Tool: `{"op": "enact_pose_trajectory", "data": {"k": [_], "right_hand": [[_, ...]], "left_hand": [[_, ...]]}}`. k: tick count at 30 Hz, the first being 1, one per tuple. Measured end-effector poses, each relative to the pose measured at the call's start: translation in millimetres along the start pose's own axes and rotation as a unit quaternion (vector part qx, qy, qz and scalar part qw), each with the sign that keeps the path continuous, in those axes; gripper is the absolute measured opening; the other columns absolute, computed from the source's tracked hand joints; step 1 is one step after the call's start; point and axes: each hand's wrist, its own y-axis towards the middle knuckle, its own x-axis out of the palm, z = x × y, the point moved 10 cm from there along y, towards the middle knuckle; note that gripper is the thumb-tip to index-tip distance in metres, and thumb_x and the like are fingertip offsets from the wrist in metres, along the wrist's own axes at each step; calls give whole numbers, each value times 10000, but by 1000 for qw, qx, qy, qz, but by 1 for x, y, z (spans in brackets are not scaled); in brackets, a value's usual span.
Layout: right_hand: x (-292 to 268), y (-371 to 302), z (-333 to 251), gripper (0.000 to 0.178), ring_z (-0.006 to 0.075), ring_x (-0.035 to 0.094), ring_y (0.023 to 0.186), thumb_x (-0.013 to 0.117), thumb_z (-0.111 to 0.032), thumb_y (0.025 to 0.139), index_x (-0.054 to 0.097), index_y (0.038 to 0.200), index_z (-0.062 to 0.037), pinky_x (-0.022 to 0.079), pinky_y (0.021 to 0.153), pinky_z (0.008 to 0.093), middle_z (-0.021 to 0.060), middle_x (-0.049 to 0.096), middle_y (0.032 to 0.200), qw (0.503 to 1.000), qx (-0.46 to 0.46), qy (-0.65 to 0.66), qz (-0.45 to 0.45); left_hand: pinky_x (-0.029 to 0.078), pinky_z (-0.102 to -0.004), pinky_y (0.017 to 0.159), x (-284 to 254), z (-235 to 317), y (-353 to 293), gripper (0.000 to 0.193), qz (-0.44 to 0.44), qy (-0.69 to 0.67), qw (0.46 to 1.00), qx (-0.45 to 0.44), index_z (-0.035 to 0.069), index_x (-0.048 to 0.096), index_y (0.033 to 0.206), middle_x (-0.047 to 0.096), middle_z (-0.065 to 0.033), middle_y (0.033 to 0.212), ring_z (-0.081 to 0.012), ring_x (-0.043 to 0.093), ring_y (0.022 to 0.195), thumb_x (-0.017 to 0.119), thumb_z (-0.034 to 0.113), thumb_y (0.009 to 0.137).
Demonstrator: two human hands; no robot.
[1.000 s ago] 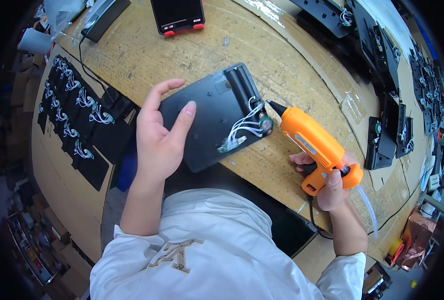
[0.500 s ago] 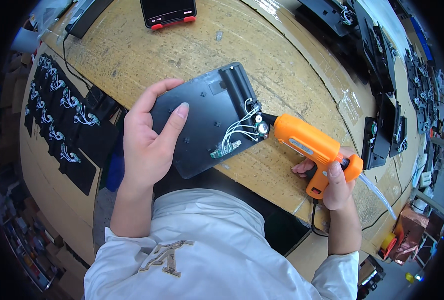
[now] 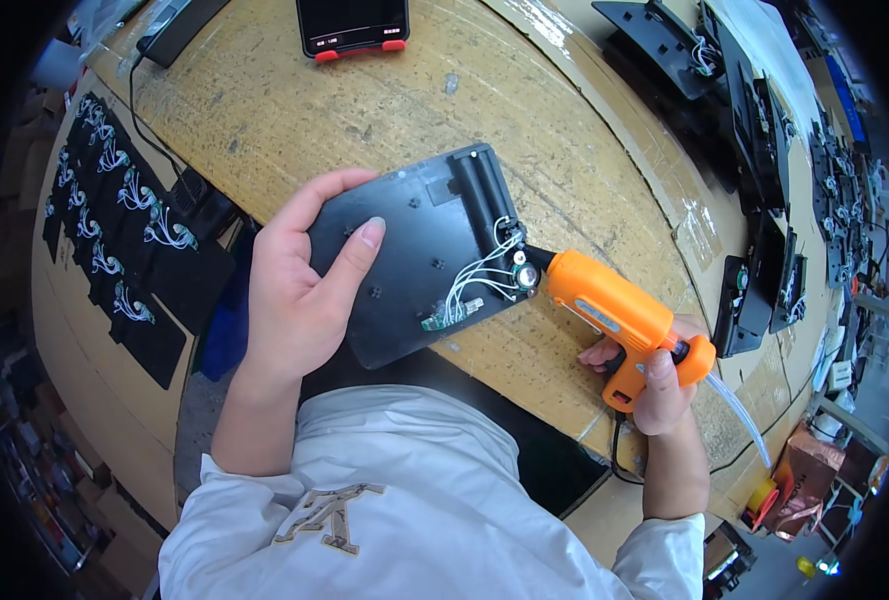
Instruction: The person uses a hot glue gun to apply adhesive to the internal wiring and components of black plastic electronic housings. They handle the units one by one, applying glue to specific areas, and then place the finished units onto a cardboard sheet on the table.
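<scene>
My left hand [image 3: 310, 275] grips the left side of a black plastic panel [image 3: 400, 235], thumb on top and the other fingers around its edge. White wires [image 3: 462, 280] run on the panel between a small green circuit board [image 3: 449, 315] and round parts [image 3: 527, 274] at its right edge. My right hand [image 3: 660, 385] is closed round the handle of an orange hot glue gun [image 3: 613, 300]. Its dark nozzle [image 3: 539, 256] points left and meets the panel's right edge near the round parts. A clear glue stick [image 3: 740, 415] sticks out of the gun's back.
A phone [image 3: 353, 25] in a red-footed stand is at the far side of the wooden table [image 3: 525, 130]. Several black panels with wired boards [image 3: 135, 230] lie at the left. More panels [image 3: 760, 270] stand at the right. The gun's cord [image 3: 617, 455] hangs off the front edge.
The view has shifted slightly. The panel and the glue gun have moved a little relative to the picture, the gun tilting slightly further down at its handle. Both hands keep their holds.
</scene>
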Motion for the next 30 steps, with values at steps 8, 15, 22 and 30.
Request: {"op": "enact_pose_trajectory", "data": {"k": [8,15,22,30], "right_hand": [[0,1,-3,524,176,656,610,593,-444,896,694,1003,59,530,577,296,109,695,712,1000,11,7,-7],[-2,-2,-1,520,179,654,603,593,-432,906,684,1034,63,530,573,298,111,675,691,999,25,17,14],[-1,-1,-3,531,183,652,591,597,-447,918,678,1036,64,526,560,299,106,660,683,999,17,25,22],[3,3,-7,553,186,650,583,596,-471,917,677,1036,63,521,555,298,106,656,680,999,15,19,25]], "left_hand": [[490,-231,833,0,0,-1,298,0,0,1000,-2,-50,573,1212,670,-69,1044,-86,619,933,626,7,924],[490,-225,822,-1,0,0,300,1,-1,1000,0,-52,575,1213,670,-64,1035,-80,618,923,627,2,923],[491,-226,821,0,0,-1,297,1,-18,1000,0,-50,574,1212,670,-61,1033,-79,618,917,624,2,924],[487,-226,830,0,0,0,295,-1,-9,1000,10,-49,574,1212,671,-62,1030,-80,618,924,623,1,925]]}}
